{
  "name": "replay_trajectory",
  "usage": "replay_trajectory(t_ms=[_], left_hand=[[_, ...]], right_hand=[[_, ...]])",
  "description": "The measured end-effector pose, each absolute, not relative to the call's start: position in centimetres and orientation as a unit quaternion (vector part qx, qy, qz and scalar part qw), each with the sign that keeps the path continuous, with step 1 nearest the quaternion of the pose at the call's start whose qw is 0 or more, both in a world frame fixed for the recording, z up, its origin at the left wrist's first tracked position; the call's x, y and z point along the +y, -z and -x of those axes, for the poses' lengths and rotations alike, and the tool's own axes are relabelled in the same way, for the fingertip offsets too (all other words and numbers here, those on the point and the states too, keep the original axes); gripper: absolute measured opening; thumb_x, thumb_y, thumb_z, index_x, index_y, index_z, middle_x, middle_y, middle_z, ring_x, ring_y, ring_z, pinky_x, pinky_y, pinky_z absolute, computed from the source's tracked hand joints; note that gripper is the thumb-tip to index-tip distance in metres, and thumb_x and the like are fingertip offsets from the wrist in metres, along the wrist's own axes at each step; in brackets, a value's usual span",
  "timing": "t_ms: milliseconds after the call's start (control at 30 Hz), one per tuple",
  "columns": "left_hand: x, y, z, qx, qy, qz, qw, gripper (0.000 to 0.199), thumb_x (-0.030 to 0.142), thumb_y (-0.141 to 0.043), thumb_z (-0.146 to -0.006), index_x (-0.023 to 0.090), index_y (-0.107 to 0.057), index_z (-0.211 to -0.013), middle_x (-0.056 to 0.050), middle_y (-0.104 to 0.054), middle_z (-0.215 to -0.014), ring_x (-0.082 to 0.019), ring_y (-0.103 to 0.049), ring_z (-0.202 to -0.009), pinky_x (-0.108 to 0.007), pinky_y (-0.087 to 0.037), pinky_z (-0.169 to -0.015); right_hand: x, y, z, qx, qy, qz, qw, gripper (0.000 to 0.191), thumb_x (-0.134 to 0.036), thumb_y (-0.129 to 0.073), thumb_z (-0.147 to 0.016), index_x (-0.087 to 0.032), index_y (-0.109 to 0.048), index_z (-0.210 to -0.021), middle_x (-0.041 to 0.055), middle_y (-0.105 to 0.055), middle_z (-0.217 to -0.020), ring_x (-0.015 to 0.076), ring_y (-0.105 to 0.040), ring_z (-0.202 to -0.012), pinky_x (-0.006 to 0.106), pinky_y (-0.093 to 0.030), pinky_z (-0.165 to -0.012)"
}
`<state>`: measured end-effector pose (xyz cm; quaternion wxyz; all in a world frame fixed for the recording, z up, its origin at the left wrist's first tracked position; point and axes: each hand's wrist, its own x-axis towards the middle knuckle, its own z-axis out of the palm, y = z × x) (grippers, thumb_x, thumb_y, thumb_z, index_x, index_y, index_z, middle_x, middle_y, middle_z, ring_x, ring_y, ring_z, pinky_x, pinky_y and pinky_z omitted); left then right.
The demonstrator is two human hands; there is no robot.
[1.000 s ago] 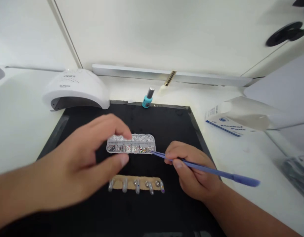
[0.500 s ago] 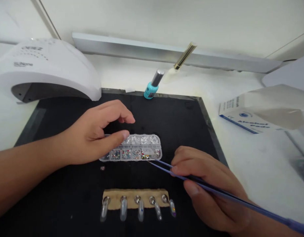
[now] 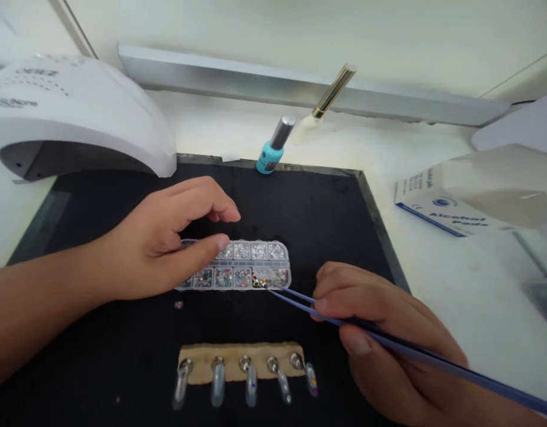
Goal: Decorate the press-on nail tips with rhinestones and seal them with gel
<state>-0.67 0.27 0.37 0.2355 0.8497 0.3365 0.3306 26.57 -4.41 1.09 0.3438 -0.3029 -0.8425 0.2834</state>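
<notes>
In the head view, tweezers (image 3: 433, 357) are gripped by the right hand (image 3: 384, 308), their tips held at the near right corner of the case (image 3: 237, 264). The case is laid inside the mat's (image 3: 300, 219) far edge, its left end overlapped by the left hand (image 3: 153, 237), fingers parted, nothing gripped.

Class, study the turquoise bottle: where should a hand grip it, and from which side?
Probably around the wide body of the turquoise bottle, from the near side, over the black mat. It stands silver cap up at the mat's far edge, the gold-capped bottle behind to its right, so this side looks freer; the slimmer cap offers less to hold.
</notes>
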Motion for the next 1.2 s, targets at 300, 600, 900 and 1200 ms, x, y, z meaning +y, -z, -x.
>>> replay_trajectory(t_ms=[300, 600, 900, 1200], left_hand=[[0.0, -0.6, 0.5, 0.353, -0.294, -0.843, 0.279, 0.009, 0.013, -0.053, -0.092, 0.018, -0.056, -0.100, -0.002, -0.058, -0.096, -0.013, -0.055, -0.088, -0.028, -0.046, -0.076], [0.1, -0.5, 0.6, 0.356, -0.293, -0.847, 0.265, 0.009, 0.018, -0.054, -0.090, 0.020, -0.057, -0.098, -0.001, -0.060, -0.095, -0.014, -0.058, -0.088, -0.026, -0.048, -0.074], [0.2, -0.6, 0.5, 0.364, -0.287, -0.846, 0.261, 0.008, 0.018, -0.053, -0.090, 0.021, -0.057, -0.097, -0.002, -0.061, -0.094, -0.016, -0.058, -0.087, -0.029, -0.049, -0.072], [0.1, -0.8, 0.5, 0.350, -0.284, -0.851, 0.269, 0.011, 0.011, -0.052, -0.090, 0.017, -0.057, -0.099, -0.001, -0.058, -0.096, -0.011, -0.055, -0.087, -0.025, -0.046, -0.072]], right_hand=[[-4.4, -1.3, -26.7, -0.833, -0.303, 0.328, 0.326, 0.027, -0.004, -0.051, -0.078, -0.019, -0.061, -0.099, 0.0055, -0.067, -0.081, 0.0180, -0.065, -0.074, 0.036, -0.056, -0.071], [-4.6, -1.5, -27.1, -0.839, -0.319, 0.332, 0.290, 0.029, -0.004, -0.050, -0.081, -0.020, -0.059, -0.105, 0.0045, -0.066, -0.086, 0.0175, -0.066, -0.079, 0.039, -0.057, -0.081], [-4.9, -2.0, -27.1, -0.856, -0.290, 0.336, 0.263, 0.032, -0.004, -0.053, -0.081, -0.021, -0.058, -0.107, 0.0052, -0.068, -0.088, 0.0192, -0.067, -0.082, 0.040, -0.058, -0.085], [-5.3, -2.4, -27.1, -0.859, -0.279, 0.346, 0.253, 0.032, -0.007, -0.055, -0.080, -0.024, -0.060, -0.107, 0.0064, -0.070, -0.083, 0.0240, -0.069, -0.077, 0.041, -0.061, -0.075]])
